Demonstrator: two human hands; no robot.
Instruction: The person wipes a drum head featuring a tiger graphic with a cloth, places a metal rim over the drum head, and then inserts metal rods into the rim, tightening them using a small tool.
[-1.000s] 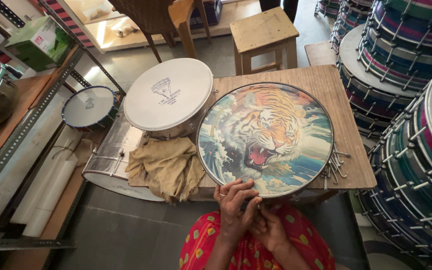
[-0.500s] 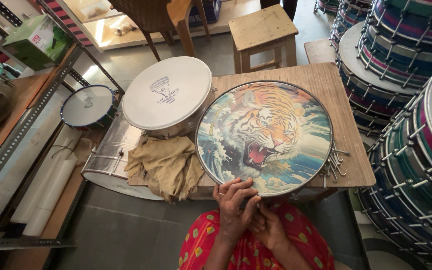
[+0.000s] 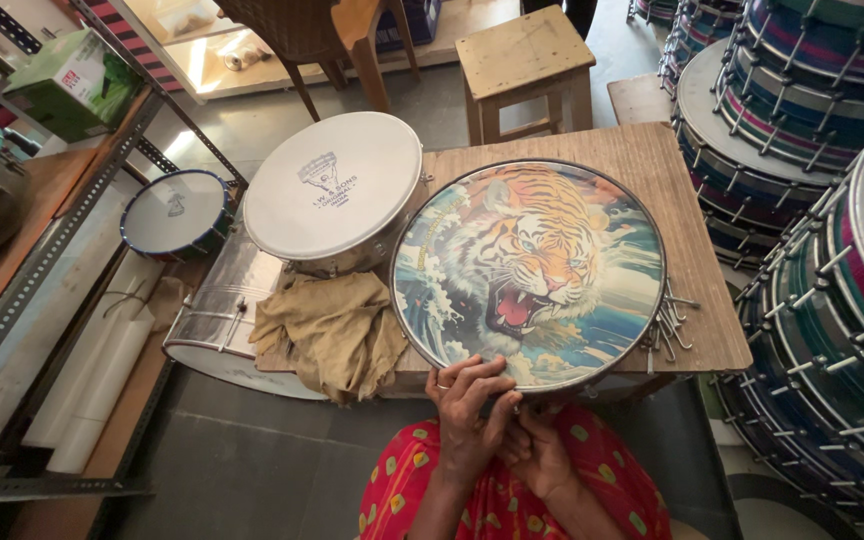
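A round drum with a tiger painted on its head [image 3: 527, 270] lies flat on a wooden table [image 3: 687, 230]. My left hand [image 3: 467, 405] is at the drum's near rim, with its fingers curled over the edge. My right hand [image 3: 542, 450] is tucked just below and to the right of it, against my red patterned clothing [image 3: 492, 500]. Its fingers are bent and partly hidden by the left hand, so what it holds cannot be made out.
A white-headed drum [image 3: 332, 190] touches the tiger drum's left side, with a tan cloth [image 3: 332, 330] in front of it. Metal hooks [image 3: 670, 322] lie at the table's right edge. Stacked drums [image 3: 812, 200] crowd the right. A stool [image 3: 522, 55], a small drum [image 3: 174, 212] and shelving [image 3: 42, 260] are nearby.
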